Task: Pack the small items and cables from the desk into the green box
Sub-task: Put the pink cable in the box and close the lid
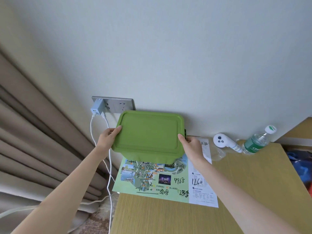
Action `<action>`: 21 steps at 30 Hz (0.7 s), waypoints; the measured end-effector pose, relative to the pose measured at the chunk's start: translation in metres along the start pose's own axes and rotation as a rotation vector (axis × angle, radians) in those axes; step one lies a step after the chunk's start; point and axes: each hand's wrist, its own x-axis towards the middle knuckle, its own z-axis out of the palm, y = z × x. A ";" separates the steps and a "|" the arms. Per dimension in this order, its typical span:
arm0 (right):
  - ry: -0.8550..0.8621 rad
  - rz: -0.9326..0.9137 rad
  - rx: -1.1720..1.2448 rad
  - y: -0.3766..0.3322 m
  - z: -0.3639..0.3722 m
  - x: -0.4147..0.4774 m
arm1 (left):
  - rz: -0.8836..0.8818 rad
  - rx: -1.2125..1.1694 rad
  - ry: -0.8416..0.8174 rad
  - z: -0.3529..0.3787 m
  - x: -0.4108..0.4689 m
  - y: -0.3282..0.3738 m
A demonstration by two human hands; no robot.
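As hands [108,137] [191,145] grip its side edges, green box [148,132] — wall [185,65] behind.

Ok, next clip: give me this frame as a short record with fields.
box: green box, lid on, over the map's far end
left hand: left hand grips the box's left edge
right hand: right hand grips its right edge
surface: desk with map, white handheld device, water bottle
wall: charger plugged in, white cables hanging down
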 end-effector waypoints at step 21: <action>-0.029 -0.042 -0.072 0.007 0.016 0.021 | -0.028 -0.049 0.029 0.010 0.014 -0.028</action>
